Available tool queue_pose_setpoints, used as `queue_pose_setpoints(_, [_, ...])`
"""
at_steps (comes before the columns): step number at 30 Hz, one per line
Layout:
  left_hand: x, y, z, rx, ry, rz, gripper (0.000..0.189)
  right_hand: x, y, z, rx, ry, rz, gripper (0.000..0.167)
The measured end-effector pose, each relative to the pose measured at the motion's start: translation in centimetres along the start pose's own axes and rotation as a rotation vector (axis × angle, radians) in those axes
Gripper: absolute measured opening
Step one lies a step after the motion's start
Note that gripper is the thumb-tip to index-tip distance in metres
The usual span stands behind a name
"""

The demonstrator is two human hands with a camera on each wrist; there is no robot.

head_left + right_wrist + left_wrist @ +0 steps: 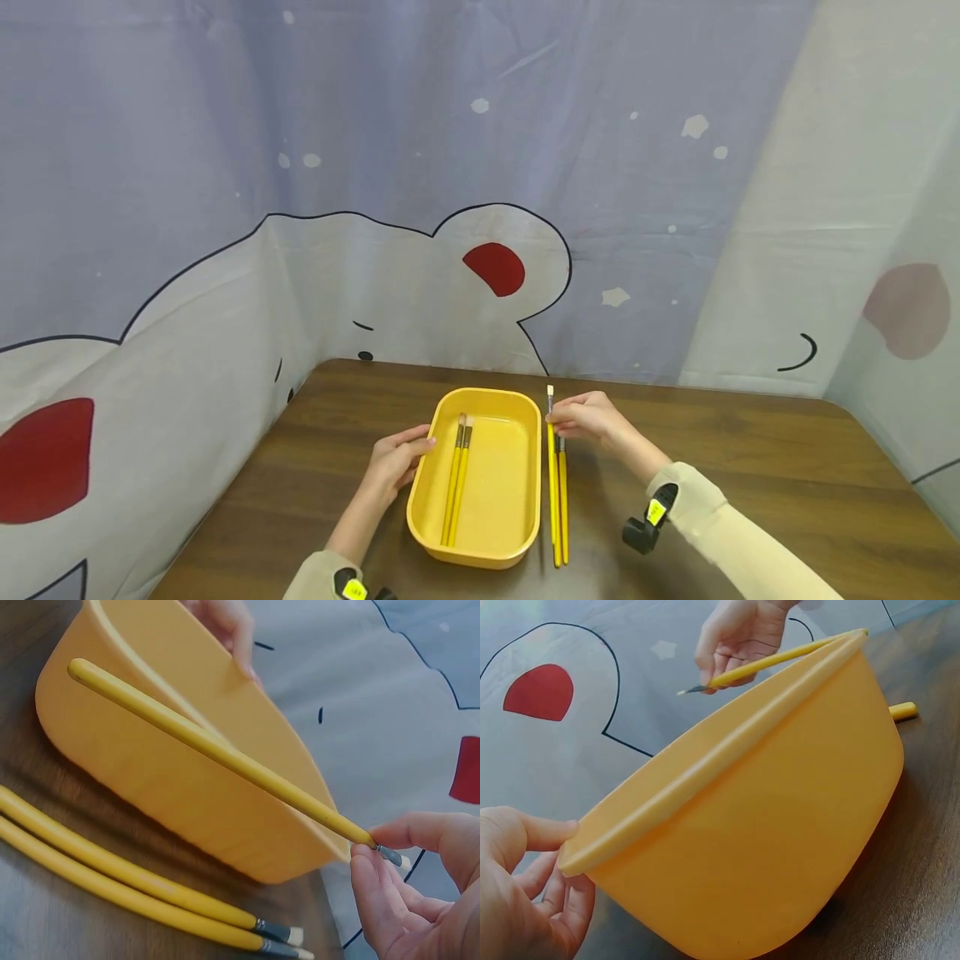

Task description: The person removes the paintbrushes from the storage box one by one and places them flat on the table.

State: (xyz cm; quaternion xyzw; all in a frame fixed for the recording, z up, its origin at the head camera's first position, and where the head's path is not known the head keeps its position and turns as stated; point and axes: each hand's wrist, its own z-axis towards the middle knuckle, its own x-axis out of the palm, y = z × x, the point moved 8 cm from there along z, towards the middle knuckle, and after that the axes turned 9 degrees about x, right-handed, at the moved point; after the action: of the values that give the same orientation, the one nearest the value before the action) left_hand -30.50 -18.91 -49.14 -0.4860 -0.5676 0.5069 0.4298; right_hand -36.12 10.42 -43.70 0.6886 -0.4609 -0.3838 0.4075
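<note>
A yellow plastic basin (501, 492) stands on the table with two paintbrushes (457, 479) lying lengthwise inside, bristles toward the far end. My left hand (392, 463) grips its left rim, thumb over the edge and fingers beneath the lip in the left wrist view. Just off the basin's right side, my right hand (588, 418) pinches a yellow-handled paintbrush (225, 759) near its metal ferrule between thumb and forefinger. That brush is raised above the table, its handle end toward me. Below it, two more yellow paintbrushes (161, 891) lie side by side on the wood.
The dark brown wooden table (720, 467) extends to both sides of the basin. A printed curtain (405, 283) with white cartoon shapes and red patches hangs along the table's back edge and sides. Each wrist carries a small black camera (647, 527).
</note>
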Motion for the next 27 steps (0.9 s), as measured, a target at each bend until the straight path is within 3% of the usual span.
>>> queue_pose_setpoints(14, [0.0,0.0,0.0,-0.007,-0.008,-0.01,0.043,-1.4,-2.0,0.4,0.074,-0.039,0.039,0.039])
queue_pose_setpoints(27, [0.0,0.0,-0.2,-0.003,-0.002,-0.009,0.043,-2.4,-3.0,0.6,0.092,-0.071,0.02,0.037])
